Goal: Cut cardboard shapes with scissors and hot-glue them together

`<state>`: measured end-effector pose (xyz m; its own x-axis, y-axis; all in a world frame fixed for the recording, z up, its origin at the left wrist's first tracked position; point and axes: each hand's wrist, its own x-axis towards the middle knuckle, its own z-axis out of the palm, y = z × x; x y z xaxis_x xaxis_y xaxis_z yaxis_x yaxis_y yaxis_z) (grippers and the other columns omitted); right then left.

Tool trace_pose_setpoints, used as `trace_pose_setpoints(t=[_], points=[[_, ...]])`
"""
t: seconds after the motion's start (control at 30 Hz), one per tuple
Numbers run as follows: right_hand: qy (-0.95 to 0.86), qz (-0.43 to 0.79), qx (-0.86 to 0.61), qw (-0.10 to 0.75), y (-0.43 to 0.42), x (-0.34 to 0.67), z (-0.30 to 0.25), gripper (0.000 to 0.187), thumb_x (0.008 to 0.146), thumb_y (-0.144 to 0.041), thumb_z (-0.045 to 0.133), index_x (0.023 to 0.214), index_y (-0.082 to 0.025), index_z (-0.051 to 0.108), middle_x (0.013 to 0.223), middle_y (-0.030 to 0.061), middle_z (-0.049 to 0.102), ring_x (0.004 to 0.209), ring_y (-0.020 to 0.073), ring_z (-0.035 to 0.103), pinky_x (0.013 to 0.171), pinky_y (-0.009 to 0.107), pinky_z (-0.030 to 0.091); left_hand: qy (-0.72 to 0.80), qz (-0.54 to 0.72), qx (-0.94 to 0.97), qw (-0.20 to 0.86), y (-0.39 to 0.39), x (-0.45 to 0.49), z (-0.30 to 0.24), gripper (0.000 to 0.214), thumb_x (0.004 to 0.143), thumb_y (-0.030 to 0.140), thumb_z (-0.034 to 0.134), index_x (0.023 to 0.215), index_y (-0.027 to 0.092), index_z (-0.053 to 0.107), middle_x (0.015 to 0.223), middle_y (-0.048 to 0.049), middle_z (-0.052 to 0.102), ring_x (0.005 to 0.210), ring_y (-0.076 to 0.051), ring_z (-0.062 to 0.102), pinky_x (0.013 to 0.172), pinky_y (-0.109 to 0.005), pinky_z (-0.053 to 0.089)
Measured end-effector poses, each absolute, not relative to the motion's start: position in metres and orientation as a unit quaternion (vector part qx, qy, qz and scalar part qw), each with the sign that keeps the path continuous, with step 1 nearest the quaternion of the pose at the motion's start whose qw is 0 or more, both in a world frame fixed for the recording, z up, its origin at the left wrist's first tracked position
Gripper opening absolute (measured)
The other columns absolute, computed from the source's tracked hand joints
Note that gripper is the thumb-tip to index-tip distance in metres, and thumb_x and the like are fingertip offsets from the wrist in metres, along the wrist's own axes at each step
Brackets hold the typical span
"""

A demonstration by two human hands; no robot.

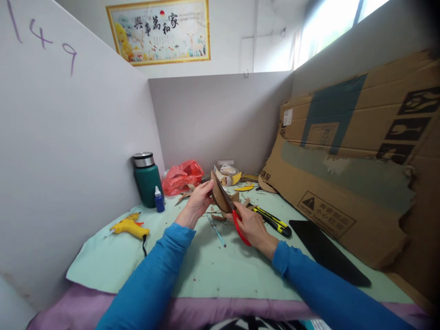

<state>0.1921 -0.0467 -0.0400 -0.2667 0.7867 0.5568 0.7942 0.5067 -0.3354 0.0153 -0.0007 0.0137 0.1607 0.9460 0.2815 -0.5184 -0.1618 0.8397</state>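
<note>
Table (202,277): green cover, scraps (218,217) scattered. Large cardboard sheet (374,211): leaning, your right. Right hand (253,225): your fingers curled round red handles of scissors (238,224); blade gap, cannot tell. Utility knife (273,221): just beyond right hand. Left hand (200,198): your fingers pinched on cardboard piece (220,197), raised above table, against blades. Advice: feed piece into blades, snip short, keep left fingertips off cut line. Blue pen (217,231): on table, below piece.

Daylight from upper-right window (326,23), blown white; glare on wall (275,52) beside it. Counter (209,272) evenly lit, shadows soft. Far right edge dark, stretched, blurred.
</note>
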Motion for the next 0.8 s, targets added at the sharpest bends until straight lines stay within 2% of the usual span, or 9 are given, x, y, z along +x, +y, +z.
trace_pose_setpoints(t=[0.53,0.8], points=[[-0.791,-0.017,-0.509,0.340,-0.0459,0.1913,-0.0398,0.035,0.093,-0.048,0.039,0.105,-0.020,0.057,0.089,0.0040,0.070,0.077,0.0177,0.065,0.060,0.024,0.037,0.238,0.600,0.479,0.594,0.0027,0.0172,0.0086,0.036,0.065,0.037,0.077,0.089,0.011,0.068,0.086,-0.0074,0.068,0.074,-0.015,0.062,0.066,-0.025,0.050],[-0.786,-0.043,-0.518,0.334,-0.0435,0.1897,-0.0430,0.033,0.093,-0.044,0.039,0.106,-0.020,0.058,0.089,0.0041,0.071,0.076,0.0181,0.066,0.059,0.024,0.036,0.239,0.608,0.467,0.596,0.0034,0.0178,0.0087,0.032,0.067,0.035,0.076,0.088,0.012,0.069,0.087,-0.0079,0.068,0.074,-0.015,0.062,0.064,-0.025,0.049]])
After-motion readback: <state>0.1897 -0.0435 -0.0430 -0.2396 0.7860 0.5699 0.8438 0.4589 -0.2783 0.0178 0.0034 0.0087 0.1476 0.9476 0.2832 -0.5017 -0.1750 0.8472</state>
